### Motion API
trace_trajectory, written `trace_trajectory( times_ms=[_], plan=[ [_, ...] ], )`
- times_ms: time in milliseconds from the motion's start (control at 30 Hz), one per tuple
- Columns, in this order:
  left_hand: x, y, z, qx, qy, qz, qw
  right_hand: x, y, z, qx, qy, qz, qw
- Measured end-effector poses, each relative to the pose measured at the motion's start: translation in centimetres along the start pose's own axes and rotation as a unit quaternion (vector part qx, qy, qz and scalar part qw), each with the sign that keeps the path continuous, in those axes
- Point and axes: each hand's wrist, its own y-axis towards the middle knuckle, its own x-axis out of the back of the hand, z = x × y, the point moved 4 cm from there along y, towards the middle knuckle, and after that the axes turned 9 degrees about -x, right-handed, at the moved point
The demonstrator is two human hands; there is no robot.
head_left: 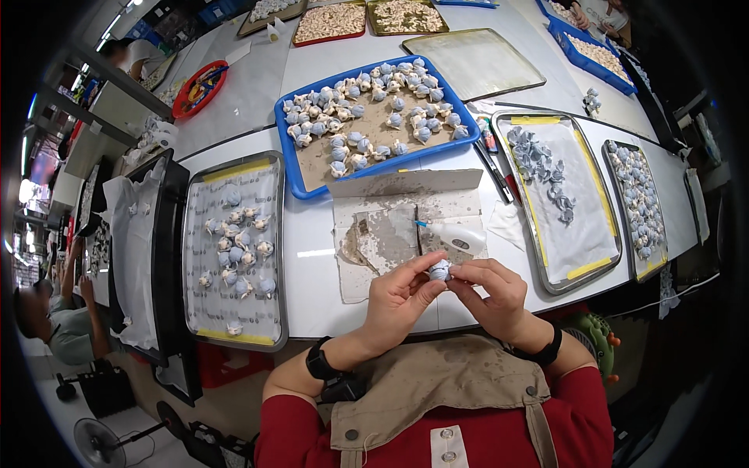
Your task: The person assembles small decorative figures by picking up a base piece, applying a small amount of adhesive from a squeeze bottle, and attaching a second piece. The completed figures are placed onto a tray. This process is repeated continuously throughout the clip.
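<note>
Between the fingertips of my left hand [399, 303] and my right hand [497, 298] is a small pale blue-and-white figurine [440, 271]. Both hands pinch it above the near edge of the table, and the fingers hide part of it. Just beyond lies a white squeeze bottle [459, 238] with a blue tip, on its side on a stained piece of cardboard [355, 285]. Behind the cardboard, a blue tray [299, 186] holds many similar blue-and-cream figurines. To the right, a metal tray [581, 226] lined with paper carries loose grey-blue pieces [538, 160].
On the left stands a paper-lined metal tray [204, 300] with several figurines. Another filled tray [659, 267] is at the far right. Dark pens [493, 173] lie beside the blue tray. A red basket [181, 103] sits back left; a person [58, 320] works at far left.
</note>
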Motion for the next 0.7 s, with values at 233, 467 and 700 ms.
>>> trace_trajectory(
  times_ms=[233,467,700],
  plan=[
    [0.0,-0.1,-0.3,-0.046,0.141,0.008,0.989,0.5,0.3,1.5,0.025,-0.070,0.009,0.997],
    [-0.3,0.3,-1.2,-0.092,0.103,0.034,0.990,1.5,1.5,0.0,-0.010,0.050,0.085,0.995],
    [-1.4,0.7,-1.9,-0.038,0.036,0.054,0.997,0.0,1.0,-1.9,-0.212,0.400,0.222,0.864]
  ],
)
